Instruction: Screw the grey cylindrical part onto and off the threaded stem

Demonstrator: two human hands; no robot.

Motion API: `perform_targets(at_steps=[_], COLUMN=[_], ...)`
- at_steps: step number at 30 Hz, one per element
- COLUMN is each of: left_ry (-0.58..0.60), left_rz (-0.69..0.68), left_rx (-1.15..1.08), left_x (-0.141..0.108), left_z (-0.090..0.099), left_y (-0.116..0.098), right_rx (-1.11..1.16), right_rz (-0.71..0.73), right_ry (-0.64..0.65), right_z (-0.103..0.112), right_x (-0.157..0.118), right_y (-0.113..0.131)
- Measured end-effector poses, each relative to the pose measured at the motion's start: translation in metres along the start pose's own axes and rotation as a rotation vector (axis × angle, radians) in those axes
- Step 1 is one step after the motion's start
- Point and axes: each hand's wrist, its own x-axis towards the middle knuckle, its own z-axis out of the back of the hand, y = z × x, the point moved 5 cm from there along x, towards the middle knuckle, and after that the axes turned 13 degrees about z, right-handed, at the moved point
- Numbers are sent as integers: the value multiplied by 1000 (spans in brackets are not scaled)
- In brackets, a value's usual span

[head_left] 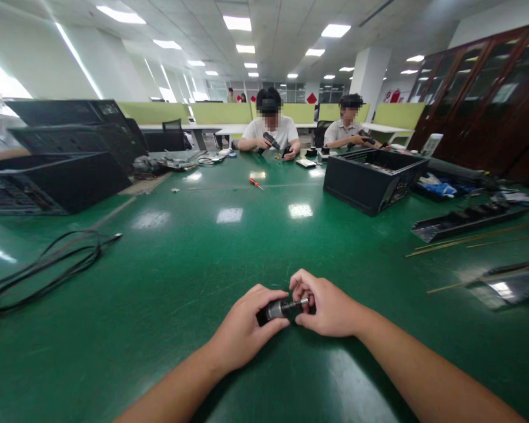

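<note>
My left hand [249, 317] is wrapped round what looks like a power screwdriver [275, 309], with a dark body and a grey metal collar. Its body is mostly hidden in the palm. Out of the collar a thin metal bit [294, 305] points to the right, silver at its end. My right hand [324, 302] has curled fingers at the bit's tip, which it seems to pinch. Both hands are low over the green table [194, 252], close to its near side.
A black cable [62, 264] lies at left, near dark computer cases [92, 182]. A red screwdriver [255, 183] lies mid-table. To the right stand an open black case [370, 185], a metal bracket [467, 220] and thin rods [458, 242]. Two people with power tools sit across; another is far left.
</note>
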Motion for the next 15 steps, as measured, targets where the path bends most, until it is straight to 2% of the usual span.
perform_targets(at_steps=[8,15], left_ry=[-25,17], left_rz=[105,126], left_rx=[-148,-149], left_x=[4,5], left_z=[0,-2], left_y=[9,10], right_rx=[-81,-101], right_rz=[-18,2], right_ry=[29,4], right_z=[-2,-3], right_x=[0,0], right_y=[3,2])
